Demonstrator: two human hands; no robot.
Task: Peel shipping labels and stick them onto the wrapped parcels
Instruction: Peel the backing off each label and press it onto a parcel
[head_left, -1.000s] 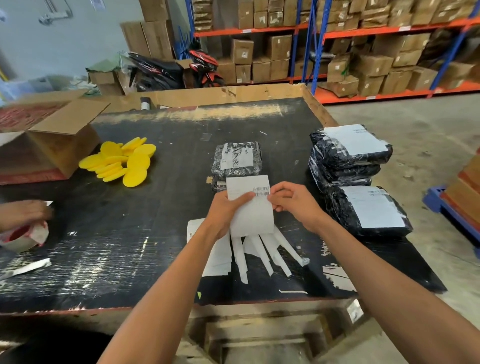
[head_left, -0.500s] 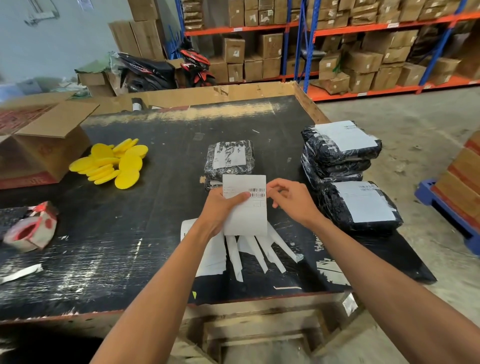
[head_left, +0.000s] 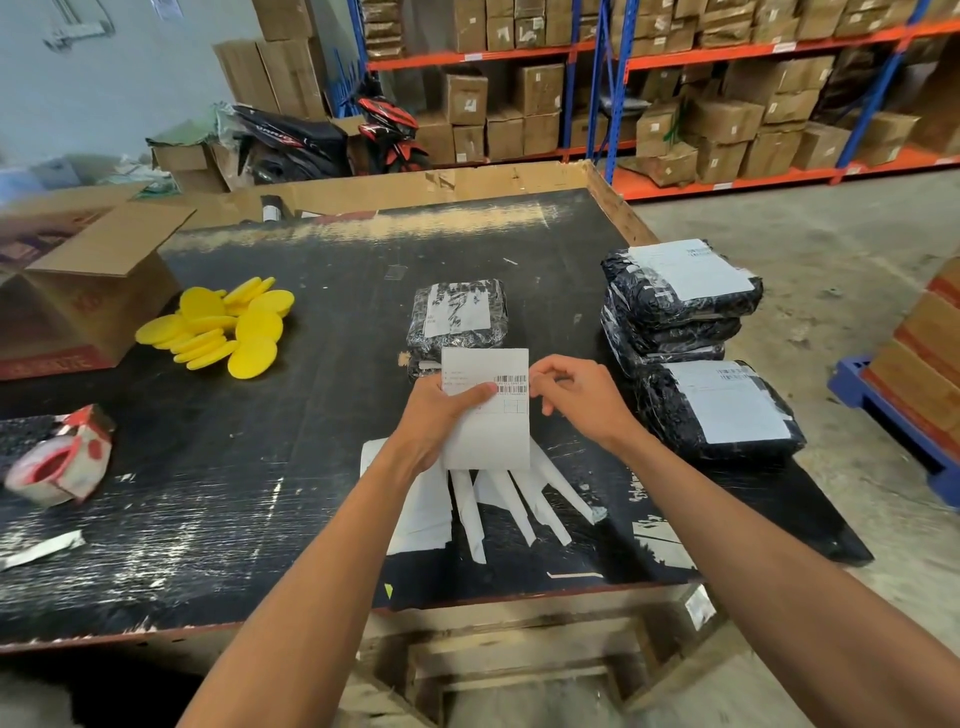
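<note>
I hold a white shipping label (head_left: 488, 431) with a barcode upright over the black table (head_left: 260, 467). My left hand (head_left: 441, 415) grips its left side, thumb across the front. My right hand (head_left: 576, 400) pinches its right edge near the barcode. Just beyond the label lies a black wrapped parcel (head_left: 457, 314) with a small white slip on top. At the right, a stack of labelled black parcels (head_left: 675, 301) stands behind another labelled parcel (head_left: 722, 410). White backing strips (head_left: 519, 504) lie on the table under my hands.
Yellow discs (head_left: 223, 327) are piled left of centre beside an open cardboard box (head_left: 88, 296). A red-and-white tape roll (head_left: 57, 462) sits at the left edge. Warehouse shelves with cartons and a blue pallet (head_left: 893, 415) lie beyond the table.
A person's hand at the left edge has left the tape roll and gone out of view. My right fingers shifted along the label's right edge; the label stays held in both hands.
</note>
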